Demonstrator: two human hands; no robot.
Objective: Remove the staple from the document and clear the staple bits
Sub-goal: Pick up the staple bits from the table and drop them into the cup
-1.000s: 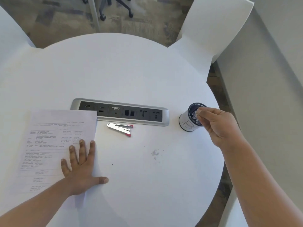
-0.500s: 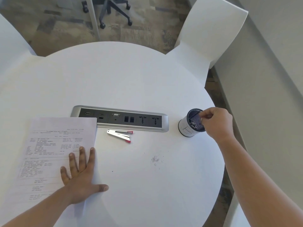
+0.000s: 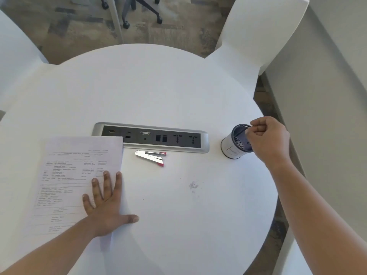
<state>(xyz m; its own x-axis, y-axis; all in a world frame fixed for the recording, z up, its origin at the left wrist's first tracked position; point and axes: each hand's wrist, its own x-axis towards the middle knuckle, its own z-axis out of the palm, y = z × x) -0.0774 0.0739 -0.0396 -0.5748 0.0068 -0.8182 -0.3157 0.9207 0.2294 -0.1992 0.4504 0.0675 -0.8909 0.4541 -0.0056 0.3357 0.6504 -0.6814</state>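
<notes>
So the right hand (image 3: 269,143) is hovering right over the little white cup (image 3: 232,149) at the right side of the table (image 3: 158,92), and compared to 1 second ago it's curling in tighter: back then the fingertips were pinched just above the cup's rim, now the fingers (image 3: 256,129) are bunching together into a loose fist, partly covering the cup's mouth. I honestly can't tell if there's a staple bit between them or if it's dropping in already, it's too small to see. The cup is showing a pile of small pale bits (image 3: 239,143) at the bottom, so my guess is that's where the staple bits are going and this is the clearing step wrapping up. The head is also tilting a bit, since the whole table is sitting lower in the view than before. Meanwhile the left hand (image 3: 107,203) isn't budging, it's lying flat with fingers spread on the lower right part of the document (image 3: 79,175), thumb off the paper on the bare table. The staple remover (image 3: 152,156) with the red tips is lying untouched just below the power strip (image 3: 151,136), between the document and the cup, well apart from both hands. There's a faint smudge (image 3: 193,185) on the table nearer the middle, could be leftover bits, could just be a mark
</notes>
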